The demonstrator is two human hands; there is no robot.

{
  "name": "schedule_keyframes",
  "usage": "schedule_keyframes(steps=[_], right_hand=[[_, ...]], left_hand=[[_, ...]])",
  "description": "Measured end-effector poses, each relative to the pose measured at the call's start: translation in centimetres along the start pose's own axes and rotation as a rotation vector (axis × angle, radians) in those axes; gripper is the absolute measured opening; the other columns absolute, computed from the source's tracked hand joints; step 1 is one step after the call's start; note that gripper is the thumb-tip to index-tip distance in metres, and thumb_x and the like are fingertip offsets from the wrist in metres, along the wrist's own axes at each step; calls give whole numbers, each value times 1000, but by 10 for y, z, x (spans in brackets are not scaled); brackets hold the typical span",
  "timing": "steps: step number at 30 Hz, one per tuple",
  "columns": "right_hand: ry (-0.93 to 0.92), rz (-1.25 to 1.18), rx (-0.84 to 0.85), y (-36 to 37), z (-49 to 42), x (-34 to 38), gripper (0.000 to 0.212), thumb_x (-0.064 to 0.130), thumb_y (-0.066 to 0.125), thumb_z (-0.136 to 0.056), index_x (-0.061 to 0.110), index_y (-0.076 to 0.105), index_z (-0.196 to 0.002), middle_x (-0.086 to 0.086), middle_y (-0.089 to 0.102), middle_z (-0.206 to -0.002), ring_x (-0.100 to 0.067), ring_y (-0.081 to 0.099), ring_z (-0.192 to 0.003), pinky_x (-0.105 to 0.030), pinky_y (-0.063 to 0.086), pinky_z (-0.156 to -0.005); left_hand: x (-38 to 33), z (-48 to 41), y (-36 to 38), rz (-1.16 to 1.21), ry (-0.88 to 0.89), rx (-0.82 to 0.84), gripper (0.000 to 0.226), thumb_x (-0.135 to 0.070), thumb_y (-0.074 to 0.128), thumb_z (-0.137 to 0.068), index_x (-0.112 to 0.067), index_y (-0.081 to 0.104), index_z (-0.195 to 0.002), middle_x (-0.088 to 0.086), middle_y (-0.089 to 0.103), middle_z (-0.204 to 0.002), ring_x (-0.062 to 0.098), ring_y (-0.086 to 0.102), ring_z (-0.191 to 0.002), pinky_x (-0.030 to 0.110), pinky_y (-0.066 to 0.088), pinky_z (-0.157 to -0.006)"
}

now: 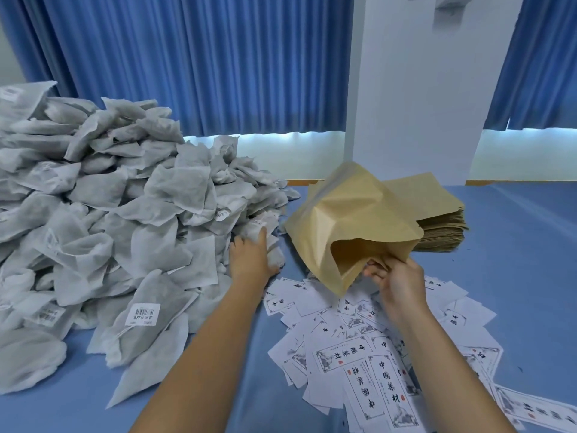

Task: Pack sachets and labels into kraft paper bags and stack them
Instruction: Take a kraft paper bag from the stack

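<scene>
My left hand (253,257) is closed around a white sachet (265,232) at the near edge of the big sachet heap (103,214), fingers wrapped over its top, while my right hand (396,281) pinches the lower lip of an open kraft paper bag (349,223) and holds it tilted, its mouth facing down toward me and just right of the left hand. The risk I see first is the bag's mouth: it is held by one edge only and the paper is creased and sagging, so it could fold shut as the sachet comes across, and the sachet would then catch on the rim or drop onto the blue table (515,245). Pulling from the heap could also drag neighbouring sachets loose, since they overlap the one I grip. Under my right hand the printed labels (368,354) lie scattered and overlapping, so I could easily lift two at once later. As for contents, I look into the bag's mouth and see only brown paper; whether a label or sachet sits deeper inside, I cannot tell. Beyond the bag, past my right hand, a stack of flat kraft bags (437,223) waits, empty by the look of them.
</scene>
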State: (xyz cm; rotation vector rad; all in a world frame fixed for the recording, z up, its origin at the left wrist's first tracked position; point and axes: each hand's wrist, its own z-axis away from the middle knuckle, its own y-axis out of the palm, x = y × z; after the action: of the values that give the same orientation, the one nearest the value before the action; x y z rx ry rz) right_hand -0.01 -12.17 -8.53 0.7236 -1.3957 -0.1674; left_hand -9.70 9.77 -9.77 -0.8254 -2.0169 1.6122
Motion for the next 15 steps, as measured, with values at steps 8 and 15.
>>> schedule_keyframes(steps=[8, 15], right_hand=[[-24, -223, -73, 0, -3, 9, 24, -6, 35, -99, 6, 56, -96, -3, 63, -52, -15, 54, -42, -25, 52, -50], [-36, -307, -112, -2, -3, 12, 24, -8, 35, -98, 5, 55, -102, -10, 60, -64, -14, 55, -42, -27, 56, -54]], left_hand=[[-9, 3, 5, -13, 257, -327, 50, -57, 53, -72, -24, 46, -108, 0, 60, -96, 24, 47, -94, 39, 32, -84], [-24, 8, 5, 130, 372, -42, 81, -69, 62, -67, -30, 33, -132, 8, 18, -148, 28, 50, -116, 42, 46, -87]])
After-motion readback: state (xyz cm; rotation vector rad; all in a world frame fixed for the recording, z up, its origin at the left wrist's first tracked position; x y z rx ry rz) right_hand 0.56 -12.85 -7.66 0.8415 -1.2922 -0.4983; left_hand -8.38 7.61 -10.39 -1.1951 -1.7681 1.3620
